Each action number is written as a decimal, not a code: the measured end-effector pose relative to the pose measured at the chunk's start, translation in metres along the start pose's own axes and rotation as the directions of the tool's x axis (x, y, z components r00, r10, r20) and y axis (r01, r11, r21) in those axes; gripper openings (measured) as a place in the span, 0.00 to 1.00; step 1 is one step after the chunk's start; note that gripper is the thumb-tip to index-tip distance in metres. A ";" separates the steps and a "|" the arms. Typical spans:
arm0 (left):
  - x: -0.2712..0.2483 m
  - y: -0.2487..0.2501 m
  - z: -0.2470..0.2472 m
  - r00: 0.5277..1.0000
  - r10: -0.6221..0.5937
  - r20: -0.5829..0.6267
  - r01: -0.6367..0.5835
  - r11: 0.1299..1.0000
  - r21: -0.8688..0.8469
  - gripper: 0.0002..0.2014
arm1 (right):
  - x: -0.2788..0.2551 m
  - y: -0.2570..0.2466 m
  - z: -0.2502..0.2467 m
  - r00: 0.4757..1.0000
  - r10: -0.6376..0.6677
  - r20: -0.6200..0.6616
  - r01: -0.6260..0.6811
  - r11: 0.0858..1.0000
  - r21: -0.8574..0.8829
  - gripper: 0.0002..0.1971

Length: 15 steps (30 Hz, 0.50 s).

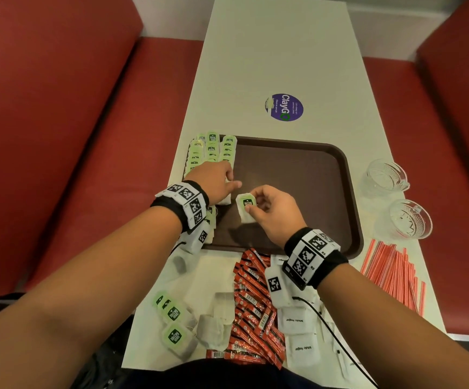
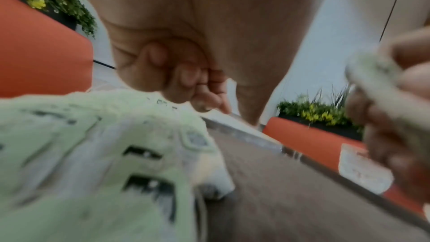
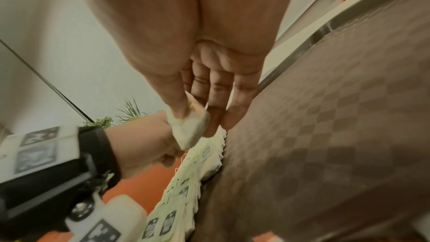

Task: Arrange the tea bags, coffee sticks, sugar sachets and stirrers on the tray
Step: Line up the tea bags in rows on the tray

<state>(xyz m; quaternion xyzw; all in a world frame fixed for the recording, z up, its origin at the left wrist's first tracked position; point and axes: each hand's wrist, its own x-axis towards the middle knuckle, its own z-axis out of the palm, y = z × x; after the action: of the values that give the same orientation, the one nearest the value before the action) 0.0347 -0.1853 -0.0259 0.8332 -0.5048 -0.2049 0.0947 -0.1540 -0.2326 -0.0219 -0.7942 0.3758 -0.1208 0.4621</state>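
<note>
A brown tray (image 1: pixel 311 175) lies mid-table, with rows of green-tagged tea bags (image 1: pixel 213 150) along its left side. My right hand (image 1: pixel 253 206) pinches one tea bag (image 1: pixel 245 207) by thumb and fingers just above the tray; the right wrist view shows that bag (image 3: pixel 189 130) over the rows. My left hand (image 1: pixel 222 178) hovers over the rows with its fingers (image 2: pixel 186 76) curled in and nothing visible in them. Loose tea bags (image 1: pixel 174 324), red coffee sticks (image 1: pixel 253 304) and white sugar sachets (image 1: pixel 295 321) lie at the near edge. Striped stirrers (image 1: pixel 393 273) lie right of the tray.
Two glass cups (image 1: pixel 386 175) (image 1: pixel 408 219) stand right of the tray. A round purple sticker (image 1: pixel 283 107) is on the white table (image 1: pixel 269 51) beyond it. Red benches flank both sides. A black cable (image 1: pixel 325 324) crosses the sachets.
</note>
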 end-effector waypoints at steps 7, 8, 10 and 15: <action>-0.040 0.007 -0.025 0.953 0.301 0.023 -0.277 0.903 -0.330 0.05 | 0.001 -0.003 0.004 0.998 -0.010 -0.057 0.018 0.990 0.140 0.17; -0.042 0.005 -0.025 0.949 0.313 0.026 -0.291 0.907 -0.306 0.03 | 0.001 -0.003 0.005 0.999 -0.009 -0.045 0.015 0.989 0.144 0.18; -0.042 0.004 -0.026 0.948 0.318 -0.015 -0.309 0.908 -0.283 0.02 | 0.001 -0.004 0.007 1.000 -0.001 -0.024 0.004 0.993 0.122 0.20; -0.040 0.005 -0.027 0.946 0.305 -0.111 -0.324 0.914 -0.245 0.02 | 0.004 -0.007 0.006 1.000 0.001 -0.028 0.002 0.995 0.102 0.23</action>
<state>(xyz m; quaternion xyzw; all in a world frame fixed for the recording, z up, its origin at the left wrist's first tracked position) 0.0265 -0.1536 0.0102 0.7280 -0.5973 -0.2222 0.2526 -0.1450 -0.2296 -0.0197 -0.7678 0.3754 -0.1513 0.4966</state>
